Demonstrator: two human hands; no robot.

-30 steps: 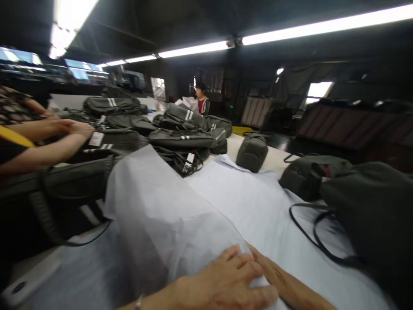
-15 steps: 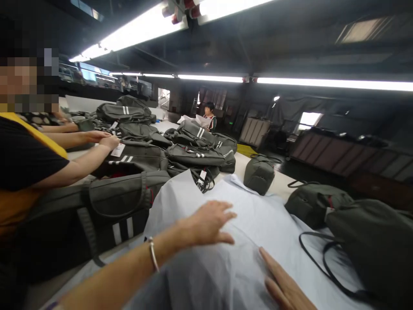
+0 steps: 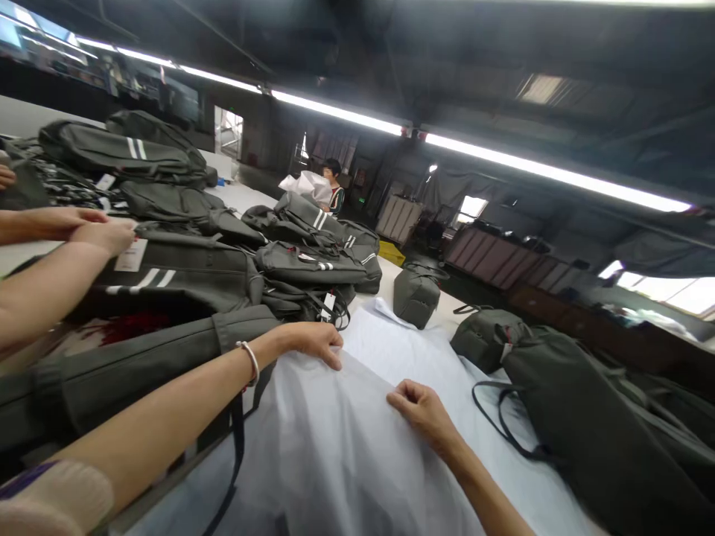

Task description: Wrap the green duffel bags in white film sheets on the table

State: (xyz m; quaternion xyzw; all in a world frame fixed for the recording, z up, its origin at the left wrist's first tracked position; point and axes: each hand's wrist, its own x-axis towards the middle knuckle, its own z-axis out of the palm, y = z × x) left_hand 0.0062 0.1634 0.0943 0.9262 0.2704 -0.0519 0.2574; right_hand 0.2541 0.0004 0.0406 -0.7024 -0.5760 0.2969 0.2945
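Though blurry, seemingly one sheet (image 3: pixel 351 439) in left hand (image 3: pixel 316 341) and right hand (image 3: pixel 423 411).

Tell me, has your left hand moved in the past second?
Yes: the left hand has moved forward and left, closer to the middle bag pile.

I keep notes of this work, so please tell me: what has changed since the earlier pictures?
The left hand has moved forward and left; open half a second ago, it now pinches the upper white sheet by its edge. The right hand, flatter before, has curled and seems to pinch the same edge. The small dark bag beyond the sheet stays put.
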